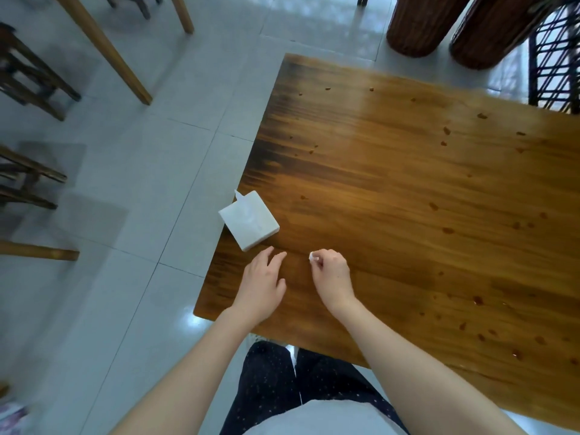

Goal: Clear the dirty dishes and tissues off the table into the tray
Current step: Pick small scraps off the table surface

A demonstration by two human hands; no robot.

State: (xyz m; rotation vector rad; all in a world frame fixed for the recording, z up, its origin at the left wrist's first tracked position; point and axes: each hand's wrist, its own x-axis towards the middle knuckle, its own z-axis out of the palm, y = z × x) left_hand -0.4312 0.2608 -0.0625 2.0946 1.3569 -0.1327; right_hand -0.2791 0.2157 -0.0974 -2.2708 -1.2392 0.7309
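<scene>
A small white wad (313,256), probably a crumpled tissue though too small to be sure, is pinched between the curled fingertips of the right hand (332,274), just above the wooden table (408,183). Just left of that pinch, the left hand (262,284) is held with fingers loosely spread and nothing in it; whether it touches the wood cannot be told. Beyond and left of the pinch, near the left hand's fingertips, a white tissue pack (249,219) is laid at the table's edge, one sheet sticking up. Right of the pinch and farther out, brown spots (447,230) are scattered over the tabletop.
</scene>
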